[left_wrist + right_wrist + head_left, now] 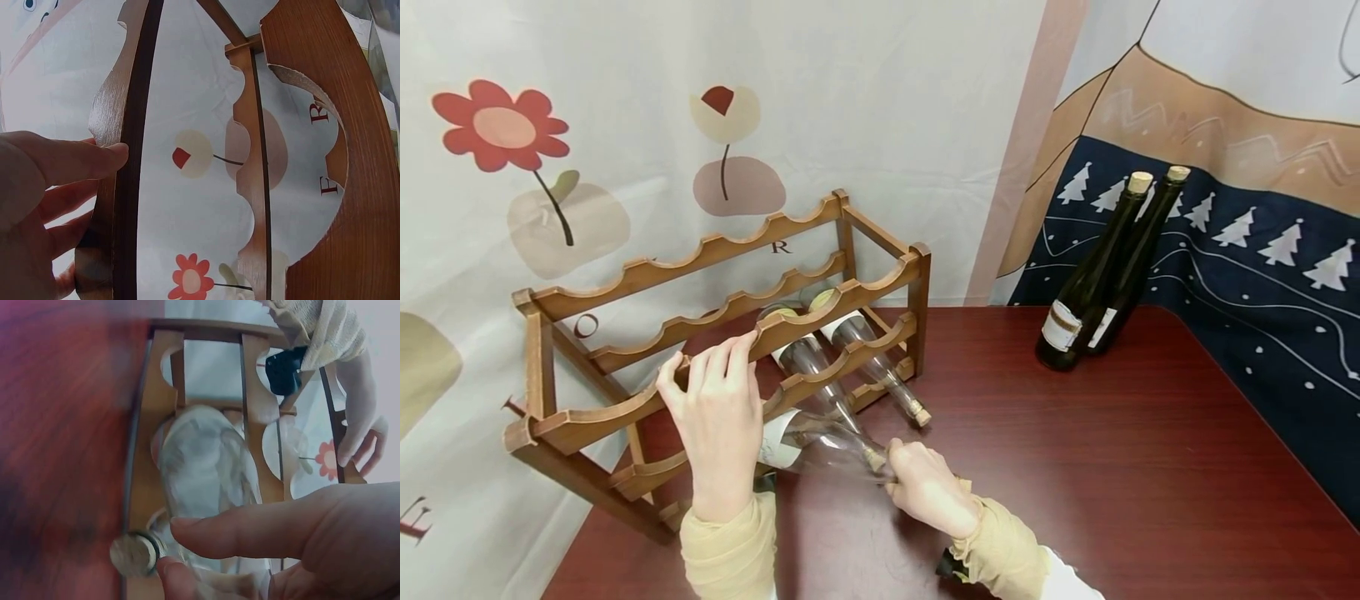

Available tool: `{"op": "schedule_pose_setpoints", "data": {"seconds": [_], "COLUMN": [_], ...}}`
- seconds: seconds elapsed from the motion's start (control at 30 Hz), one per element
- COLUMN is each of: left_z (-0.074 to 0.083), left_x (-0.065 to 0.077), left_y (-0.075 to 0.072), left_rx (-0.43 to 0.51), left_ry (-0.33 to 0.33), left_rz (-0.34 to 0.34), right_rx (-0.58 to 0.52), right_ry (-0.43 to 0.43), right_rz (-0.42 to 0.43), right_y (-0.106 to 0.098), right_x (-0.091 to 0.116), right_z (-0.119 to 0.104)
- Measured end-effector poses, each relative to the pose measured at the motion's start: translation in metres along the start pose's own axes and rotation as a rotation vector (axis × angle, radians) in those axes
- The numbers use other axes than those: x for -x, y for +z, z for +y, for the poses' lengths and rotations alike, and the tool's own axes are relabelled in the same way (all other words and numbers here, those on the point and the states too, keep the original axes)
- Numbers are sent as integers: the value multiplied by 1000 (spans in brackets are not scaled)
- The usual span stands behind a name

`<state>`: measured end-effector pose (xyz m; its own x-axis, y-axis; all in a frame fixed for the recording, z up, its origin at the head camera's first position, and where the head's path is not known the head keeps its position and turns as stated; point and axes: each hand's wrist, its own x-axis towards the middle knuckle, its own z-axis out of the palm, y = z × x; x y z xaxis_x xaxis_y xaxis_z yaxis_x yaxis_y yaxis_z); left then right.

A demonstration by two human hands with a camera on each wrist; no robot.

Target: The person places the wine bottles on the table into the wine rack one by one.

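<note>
My left hand (718, 408) grips the upper front rail of a wooden wine rack (917, 292); in the left wrist view its thumb and fingers lie on opposite sides of the rail. Low in front of the rack, my right hand (928, 487) holds a clear glass bottle (831, 442) by its neck end. That bottle is slightly blurred, and its white-labelled base points at the rack, partly hidden behind the left forearm. Two more corked clear bottles, one in the middle (811, 360) and one at the right (880, 365), lie low in the rack, necks toward me.
Two dark green corked bottles, a nearer one (1086, 287) and one behind it (1138, 258), lean at the back right of the red-brown table (1112, 467). A printed cloth (880, 100) hangs behind the rack.
</note>
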<state>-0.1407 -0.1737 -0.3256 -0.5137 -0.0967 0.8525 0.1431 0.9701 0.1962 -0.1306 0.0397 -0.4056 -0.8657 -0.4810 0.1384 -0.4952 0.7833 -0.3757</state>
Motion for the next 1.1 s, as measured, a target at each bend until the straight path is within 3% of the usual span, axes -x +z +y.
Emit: {"op": "schedule_pose_setpoints", "data": {"seconds": [0.3,0.5,1.1], "left_z": [-2,-3,-2], "left_x": [1,2,1], "left_y": [-1,-2,-1], "left_rx": [-21,-35,-34], "left_ry": [-1,-5,-1], "left_rz": [-26,-54,-55], "right_rx": [-148,-245,-348], "right_ry": [-33,5,38], "right_rz": [9,-9,-4], "right_y": [16,28,57], "right_x": [-5,-9,-20], "right_z": [-10,-20,-38]}}
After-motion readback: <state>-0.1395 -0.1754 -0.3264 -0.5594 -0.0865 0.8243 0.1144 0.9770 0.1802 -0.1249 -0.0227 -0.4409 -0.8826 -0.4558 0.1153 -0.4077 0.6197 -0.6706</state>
